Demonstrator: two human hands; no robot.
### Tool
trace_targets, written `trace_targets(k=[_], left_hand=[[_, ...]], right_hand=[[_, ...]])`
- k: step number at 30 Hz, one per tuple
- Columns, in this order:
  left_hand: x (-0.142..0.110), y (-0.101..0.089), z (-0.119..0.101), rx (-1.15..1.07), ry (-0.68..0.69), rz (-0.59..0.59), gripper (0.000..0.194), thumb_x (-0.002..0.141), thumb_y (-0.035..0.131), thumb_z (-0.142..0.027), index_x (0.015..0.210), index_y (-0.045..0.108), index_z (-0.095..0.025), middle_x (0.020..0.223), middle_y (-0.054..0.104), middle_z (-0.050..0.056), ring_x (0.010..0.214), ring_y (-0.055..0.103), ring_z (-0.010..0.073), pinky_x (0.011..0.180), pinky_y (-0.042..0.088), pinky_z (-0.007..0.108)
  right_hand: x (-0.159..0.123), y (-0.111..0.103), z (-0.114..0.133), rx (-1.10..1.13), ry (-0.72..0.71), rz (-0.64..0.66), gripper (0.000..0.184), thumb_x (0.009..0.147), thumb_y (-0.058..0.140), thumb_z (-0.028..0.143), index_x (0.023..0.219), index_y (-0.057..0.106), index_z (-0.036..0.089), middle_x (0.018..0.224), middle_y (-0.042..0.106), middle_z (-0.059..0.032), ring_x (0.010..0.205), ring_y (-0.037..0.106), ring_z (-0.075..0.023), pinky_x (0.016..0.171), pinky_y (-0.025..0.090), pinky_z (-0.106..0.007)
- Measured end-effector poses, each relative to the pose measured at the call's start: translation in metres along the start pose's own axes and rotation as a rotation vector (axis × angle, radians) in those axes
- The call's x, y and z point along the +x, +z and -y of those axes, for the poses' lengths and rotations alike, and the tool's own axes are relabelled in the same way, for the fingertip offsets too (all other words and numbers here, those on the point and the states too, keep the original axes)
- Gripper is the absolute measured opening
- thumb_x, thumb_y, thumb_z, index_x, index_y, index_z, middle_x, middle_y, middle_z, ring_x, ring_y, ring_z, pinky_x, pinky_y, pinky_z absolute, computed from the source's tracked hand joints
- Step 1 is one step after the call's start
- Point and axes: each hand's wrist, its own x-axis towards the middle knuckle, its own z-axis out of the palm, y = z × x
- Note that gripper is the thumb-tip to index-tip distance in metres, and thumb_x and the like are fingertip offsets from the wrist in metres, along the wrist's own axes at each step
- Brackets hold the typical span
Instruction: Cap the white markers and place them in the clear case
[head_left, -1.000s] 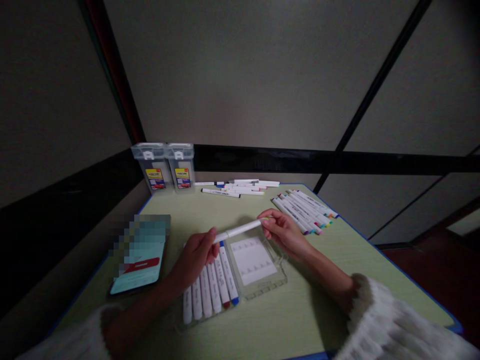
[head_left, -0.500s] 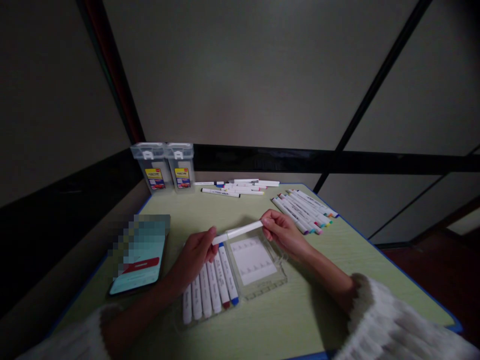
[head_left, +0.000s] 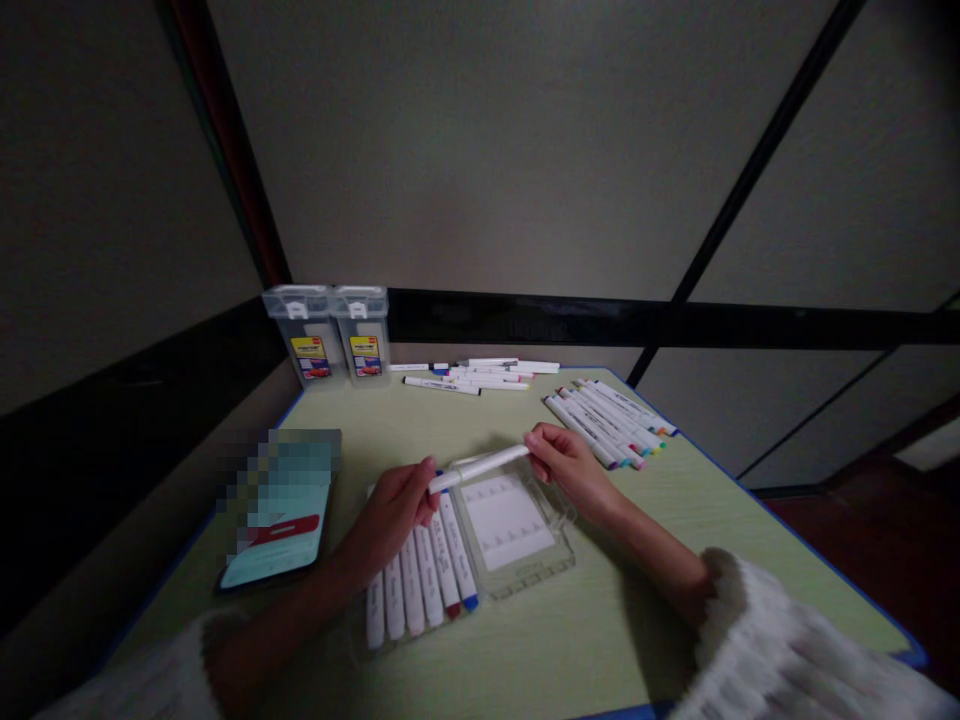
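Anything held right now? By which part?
A white marker: the left hand grips its near-left end, the right hand pinches the opposite end.

Dim room on my feed; light falls off toward corners. I see grey wall panel (head_left: 450,150) behind bench, slanting black strip (head_left: 761,150) dividing it, glossy black band (head_left: 525,318) crossing low. Left wall (head_left: 97,180) darker, meeting rear at dark reddish corner trim (head_left: 223,140). Pale green bench (head_left: 525,650), blue edging (head_left: 911,655). Reddish-brown floor (head_left: 862,510) at right, mostly shadowed.
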Motion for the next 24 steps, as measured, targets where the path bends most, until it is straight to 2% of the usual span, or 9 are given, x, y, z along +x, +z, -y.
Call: trace_targets(k=[15, 24], left_hand=[[0.0004, -0.0006, 0.0033, -0.010, 0.003, 0.051, 0.041, 0.074, 0.035, -0.048, 0.045, 0.042, -0.020, 0.038, 0.033, -0.007, 0.039, 0.032, 0.0094, 0.045, 0.027, 0.022], [-0.0007, -0.0018, 0.0033, 0.021, 0.066, 0.094, 0.038, 0.077, 0.037, -0.044, 0.048, 0.041, -0.019, 0.042, 0.034, -0.007, 0.041, 0.034, 0.0096, 0.046, 0.028, 0.022]], right_hand=[[0.0016, 0.0015, 0.0012, -0.081, 0.081, -0.110, 0.048, 0.070, 0.052, 0.053, 0.041, 0.033, 0.019, 0.036, 0.027, 0.0077, 0.034, 0.018, -0.0044, 0.036, 0.011, -0.023], [0.0002, 0.0009, 0.0022, -0.078, 0.085, -0.120, 0.049, 0.069, 0.052, 0.054, 0.040, 0.033, 0.019, 0.035, 0.027, 0.0070, 0.033, 0.018, -0.0045, 0.035, 0.010, -0.024]])
